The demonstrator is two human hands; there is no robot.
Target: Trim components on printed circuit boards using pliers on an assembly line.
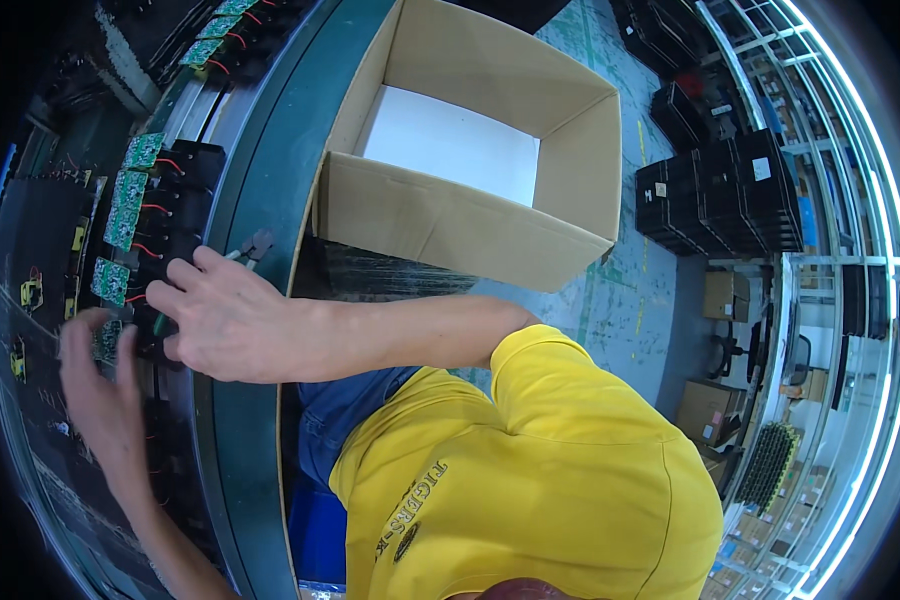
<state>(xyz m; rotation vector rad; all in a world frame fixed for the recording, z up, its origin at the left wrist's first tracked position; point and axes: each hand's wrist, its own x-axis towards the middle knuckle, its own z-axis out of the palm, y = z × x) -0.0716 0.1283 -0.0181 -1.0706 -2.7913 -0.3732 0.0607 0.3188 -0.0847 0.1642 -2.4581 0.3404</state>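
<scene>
My left hand [105, 410], slightly blurred, has its thumb and fingers at both sides of a small green circuit board [107, 342], which is partly hidden. Close beside it, my right hand [220, 315] is curled around a pair of green-handled pliers [255, 248]. The metal head of the pliers sticks out behind the knuckles, pointing away from the boards. Right by those fingers lies another green circuit board [110, 281] with a red wire. Further boards [125, 208] stand in a row beyond, each wired to a black housing [195, 180].
A dark green bench edge [245, 430] runs along the line. An open cardboard box [470, 215] with a white bottom stands to its right. Small yellow-and-black parts [32, 290] sit at far left. Black cases [720, 195] and shelving [820, 300] are at the right.
</scene>
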